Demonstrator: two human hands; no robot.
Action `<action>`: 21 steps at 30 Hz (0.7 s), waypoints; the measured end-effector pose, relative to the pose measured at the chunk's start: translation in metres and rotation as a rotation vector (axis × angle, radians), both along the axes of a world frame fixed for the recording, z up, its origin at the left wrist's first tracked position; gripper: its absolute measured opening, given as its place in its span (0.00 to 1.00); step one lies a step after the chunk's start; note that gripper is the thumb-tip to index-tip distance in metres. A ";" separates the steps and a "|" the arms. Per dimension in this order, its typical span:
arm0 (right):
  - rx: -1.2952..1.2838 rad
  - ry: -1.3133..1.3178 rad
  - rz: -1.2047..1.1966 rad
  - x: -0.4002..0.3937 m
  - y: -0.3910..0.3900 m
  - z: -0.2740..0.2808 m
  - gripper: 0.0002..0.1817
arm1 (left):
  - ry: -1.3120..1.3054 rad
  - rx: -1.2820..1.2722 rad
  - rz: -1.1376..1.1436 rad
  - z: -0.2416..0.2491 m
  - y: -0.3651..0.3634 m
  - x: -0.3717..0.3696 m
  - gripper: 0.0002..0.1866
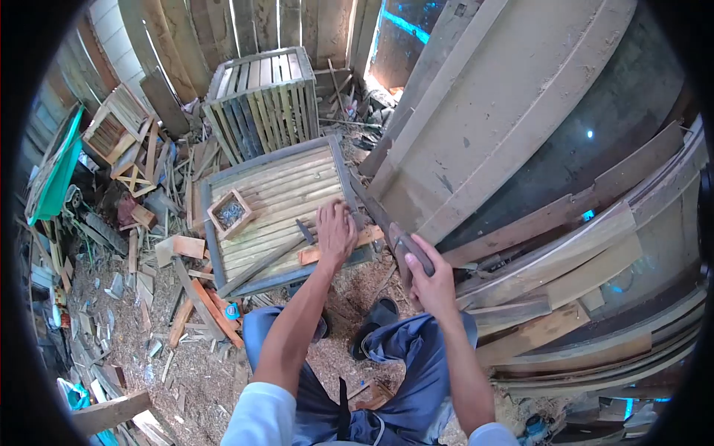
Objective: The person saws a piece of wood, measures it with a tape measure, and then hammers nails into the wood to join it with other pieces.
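My right hand (431, 279) is wrapped round the brown handle of a handsaw (383, 219), whose blade slants up and left along the right edge of a slatted crate (245, 241). On the crate top, my left hand (337, 232) presses down over a short orange-brown piece of wood (310, 256), its fingers bent and its grip partly hidden. The wood reaches past the crate's edge close to the saw blade. Just left of that hand lies a dark hammer head (305, 231), beside a long grey wooden strip (256, 273). A small wooden box (230, 213) holding nails stands further left on the slats.
Another slatted crate (264, 104) stands behind. Large curved planks (476, 111) lean on the right, with stacked boards (550, 297) below them. Wood scraps (201, 312) and sawdust cover the ground around my feet. A green plastic sheet (59, 175) hangs at the left.
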State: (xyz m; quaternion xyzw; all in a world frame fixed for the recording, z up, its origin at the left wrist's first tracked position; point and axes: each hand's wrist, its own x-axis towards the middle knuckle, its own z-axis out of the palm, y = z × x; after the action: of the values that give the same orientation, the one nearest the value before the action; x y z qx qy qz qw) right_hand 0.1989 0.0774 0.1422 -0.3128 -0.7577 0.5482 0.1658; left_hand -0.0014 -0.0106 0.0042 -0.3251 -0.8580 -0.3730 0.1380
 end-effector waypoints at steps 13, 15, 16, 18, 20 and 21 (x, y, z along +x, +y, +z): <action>-0.093 -0.077 -0.266 0.009 -0.007 -0.010 0.24 | -0.021 -0.356 -0.339 0.020 -0.037 0.015 0.16; -0.111 -0.054 -0.258 0.011 -0.009 -0.008 0.24 | 0.027 -0.322 -0.369 0.024 -0.033 0.016 0.12; -0.119 -0.047 -0.253 0.012 -0.010 -0.006 0.24 | 0.061 -0.321 -0.380 0.023 -0.031 0.015 0.13; -0.105 -0.003 -0.244 0.011 -0.010 -0.007 0.23 | 0.124 -0.319 -0.400 0.023 -0.028 0.014 0.14; -0.101 0.013 -0.236 0.010 -0.013 -0.009 0.23 | 0.101 -0.302 -0.389 0.020 -0.027 0.017 0.14; -0.100 0.011 -0.231 0.008 -0.013 -0.008 0.22 | 0.092 -0.293 -0.382 0.018 -0.025 0.017 0.14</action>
State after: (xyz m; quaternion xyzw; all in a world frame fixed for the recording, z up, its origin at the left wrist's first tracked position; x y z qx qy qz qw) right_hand 0.2067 0.0641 0.1345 -0.4027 -0.6876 0.5642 0.2163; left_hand 0.0152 -0.0361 0.0225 -0.5144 -0.8188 -0.2489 0.0551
